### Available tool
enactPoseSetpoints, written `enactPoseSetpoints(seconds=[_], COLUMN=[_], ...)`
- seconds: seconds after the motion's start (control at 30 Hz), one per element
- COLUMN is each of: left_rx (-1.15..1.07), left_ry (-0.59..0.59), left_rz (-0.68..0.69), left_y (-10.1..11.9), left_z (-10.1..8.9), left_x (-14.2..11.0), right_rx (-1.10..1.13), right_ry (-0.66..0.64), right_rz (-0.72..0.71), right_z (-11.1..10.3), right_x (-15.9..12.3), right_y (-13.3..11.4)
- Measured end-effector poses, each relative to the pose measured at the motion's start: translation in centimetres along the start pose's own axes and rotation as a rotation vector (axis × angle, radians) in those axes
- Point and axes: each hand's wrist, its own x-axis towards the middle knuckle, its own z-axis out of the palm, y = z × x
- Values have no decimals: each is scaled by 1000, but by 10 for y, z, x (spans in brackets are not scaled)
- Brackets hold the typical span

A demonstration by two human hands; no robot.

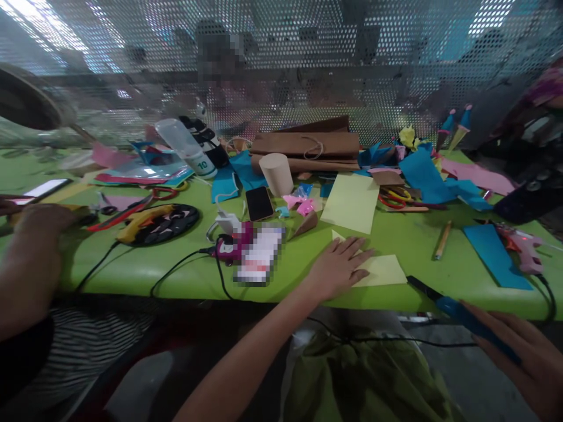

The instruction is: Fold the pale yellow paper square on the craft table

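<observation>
My left hand (338, 266) lies flat, fingers spread, on a small piece of pale yellow paper (389, 271) near the table's front edge. In my right hand (519, 346) is a blue-handled knife (461, 316), its dark blade pointing left. The blade's tip is by the lower right corner of that paper. Behind my left hand rests a larger pale yellow sheet (352, 199). A small brown paper cone (305, 224) lies left of this sheet.
On the green table (132, 269) are a pixelated phone (259, 255), a purple power strip (226, 249), a dark phone (259, 203) and a cardboard tube (277, 174). A pencil (442, 240), blue paper (497, 256) and a pink glue gun (523, 246) lie right. Another person's arm (33, 258) reaches in left.
</observation>
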Motion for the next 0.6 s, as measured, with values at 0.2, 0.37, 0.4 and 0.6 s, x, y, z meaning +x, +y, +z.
enactPoseSetpoints(seconds=[0.2, 0.37, 0.4, 0.6], left_rx=[-11, -14, -16, -22], left_ry=[-1, 7, 9, 17], left_rz=[-10, -5, -4, 1], left_y=[0, 0, 0, 0], left_z=[0, 1, 1, 1], left_x=[-1, 0, 0, 0], right_rx=[86, 96, 91, 51], right_ry=[-14, -39, -42, -25], right_rz=[0, 23, 29, 34], right_z=[11, 8, 7, -1], right_x=[2, 4, 5, 8], right_y=[2, -1, -1, -2])
